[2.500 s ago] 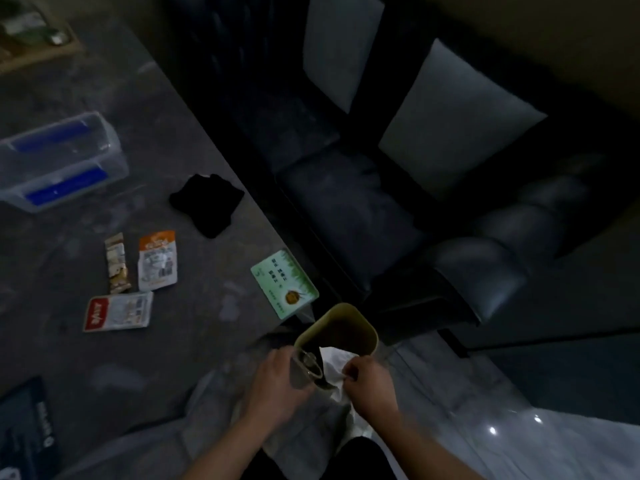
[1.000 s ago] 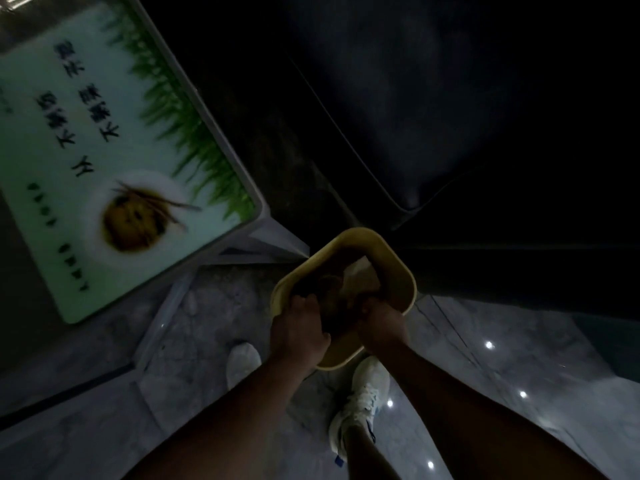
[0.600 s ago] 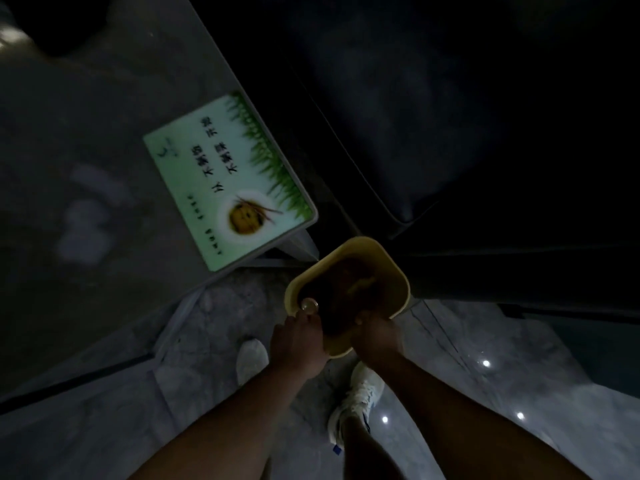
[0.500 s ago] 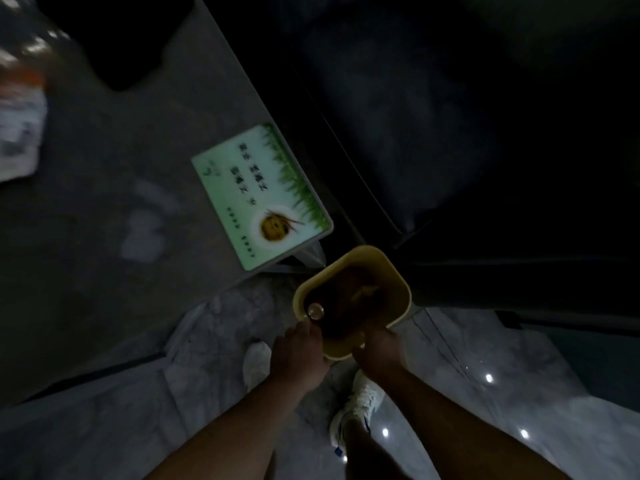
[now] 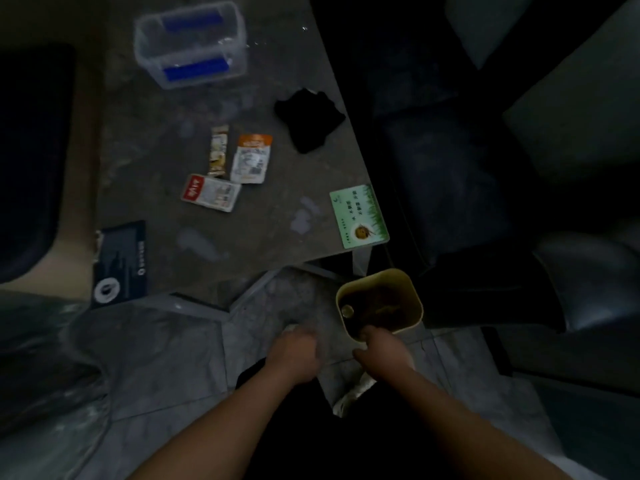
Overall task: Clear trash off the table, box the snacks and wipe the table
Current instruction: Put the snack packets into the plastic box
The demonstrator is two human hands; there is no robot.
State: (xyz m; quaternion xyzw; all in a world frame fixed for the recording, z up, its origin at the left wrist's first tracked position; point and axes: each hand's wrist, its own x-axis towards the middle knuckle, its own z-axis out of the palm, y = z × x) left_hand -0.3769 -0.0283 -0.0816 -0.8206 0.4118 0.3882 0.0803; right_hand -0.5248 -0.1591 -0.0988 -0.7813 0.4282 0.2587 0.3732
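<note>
A yellow trash bin stands on the floor just off the table's near right corner, with dark trash inside. My right hand has its fingers on the bin's near rim. Left of the bin, and apart from it, is my left hand, curled and blurred, with nothing seen in it. Three snack packets lie together on the grey table: a slim tan one, an orange-topped one and a red-ended one. A clear box with blue handles stands at the far end. A black cloth lies near the right edge.
A green card lies at the table's near right corner and a dark blue booklet at the near left. A dark sofa with grey cushions runs along the right side. My legs and a white shoe are on the marble floor.
The view has pulled back and up, so the whole table shows again. My left hand has come off the bin's rim and moved left; my right hand stays at the rim.
</note>
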